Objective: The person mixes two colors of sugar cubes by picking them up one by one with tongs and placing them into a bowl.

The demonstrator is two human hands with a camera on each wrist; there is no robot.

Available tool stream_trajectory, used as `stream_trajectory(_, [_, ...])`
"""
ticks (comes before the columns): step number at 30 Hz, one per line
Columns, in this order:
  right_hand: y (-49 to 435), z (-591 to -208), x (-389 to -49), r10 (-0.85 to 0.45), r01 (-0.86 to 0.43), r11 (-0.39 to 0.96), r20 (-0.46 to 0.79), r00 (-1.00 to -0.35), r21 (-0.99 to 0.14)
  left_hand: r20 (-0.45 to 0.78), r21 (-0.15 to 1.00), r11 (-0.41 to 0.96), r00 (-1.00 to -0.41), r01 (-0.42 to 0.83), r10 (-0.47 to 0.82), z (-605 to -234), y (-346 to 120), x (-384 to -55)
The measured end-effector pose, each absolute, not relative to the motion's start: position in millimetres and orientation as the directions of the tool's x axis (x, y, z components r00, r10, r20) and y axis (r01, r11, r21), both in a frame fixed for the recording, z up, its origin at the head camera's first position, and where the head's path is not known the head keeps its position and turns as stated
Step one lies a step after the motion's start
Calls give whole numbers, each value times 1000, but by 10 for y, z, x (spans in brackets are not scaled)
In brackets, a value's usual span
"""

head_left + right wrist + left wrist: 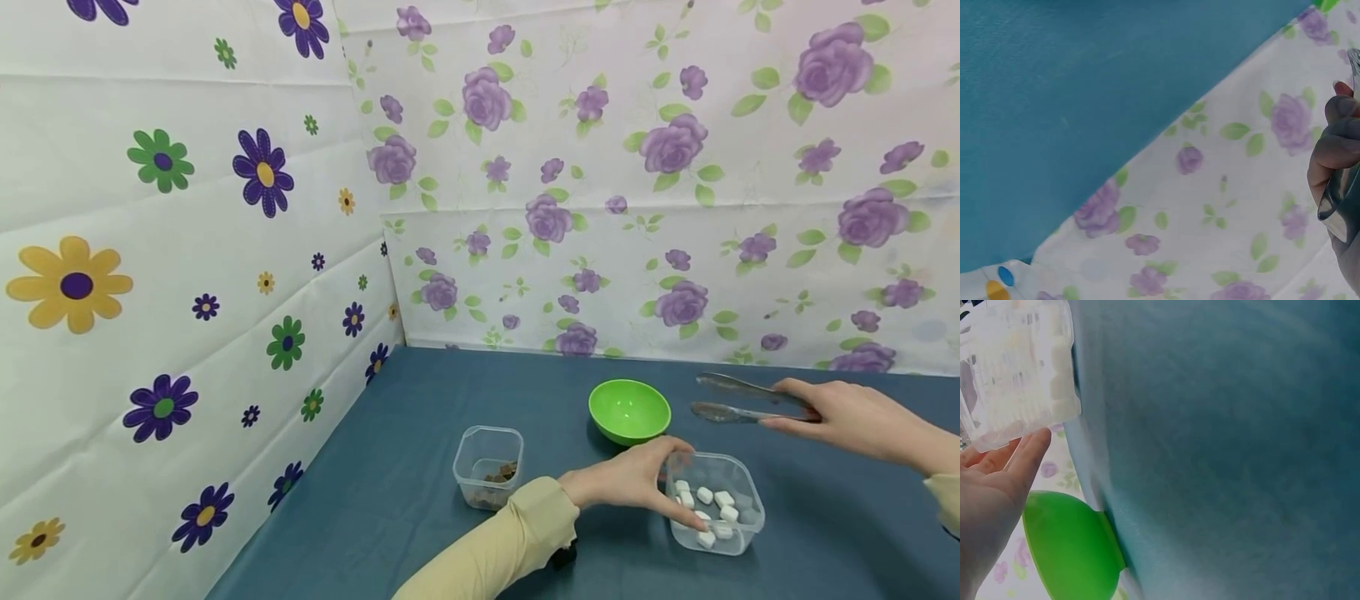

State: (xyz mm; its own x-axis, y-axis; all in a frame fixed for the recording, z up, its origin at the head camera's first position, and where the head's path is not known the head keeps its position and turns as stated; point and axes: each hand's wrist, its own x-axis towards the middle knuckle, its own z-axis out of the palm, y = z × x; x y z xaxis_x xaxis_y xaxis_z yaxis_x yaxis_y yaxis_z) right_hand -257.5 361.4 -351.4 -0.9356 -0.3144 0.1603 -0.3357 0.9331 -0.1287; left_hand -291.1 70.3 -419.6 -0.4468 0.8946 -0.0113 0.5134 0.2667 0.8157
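My left hand [626, 482] grips the left side of a clear plastic container [738, 537], thumb at its front and fingers at its back edge. Several white, marshmallow-like cubes [724, 499] lie in the container. In the left wrist view, fingertips of the left hand [997, 487] meet the container wall [1016, 381]. Metal tongs [738, 414] are held in my right hand [855, 414], raised behind and to the right of the container. Their arms are spread, tips pointing left with nothing between them. The right wrist view catches the right hand [1338, 150] around the tongs [1338, 203].
A bright green bowl [628, 410] stands behind the left hand. Left of that hand, another clear container [487, 442] holds several brown pieces [501, 473]. A small black object [564, 554] shows beneath the left forearm. Flowered sheets [525, 167] hang behind and left of the blue tabletop [360, 500].
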Motion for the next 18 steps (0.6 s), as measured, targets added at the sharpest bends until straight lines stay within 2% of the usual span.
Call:
stream_trajectory(10, [3525,-3334,-2452,-470,-493,864,185,-863,-104,8,809,266,-463,524,886,-4167,714,-2930])
stream_trajectory(18, [3521,-3331,-2361,-566,-587,799,165,-807,-132,22,820,256,-475,512,880,-4182,726,-2940])
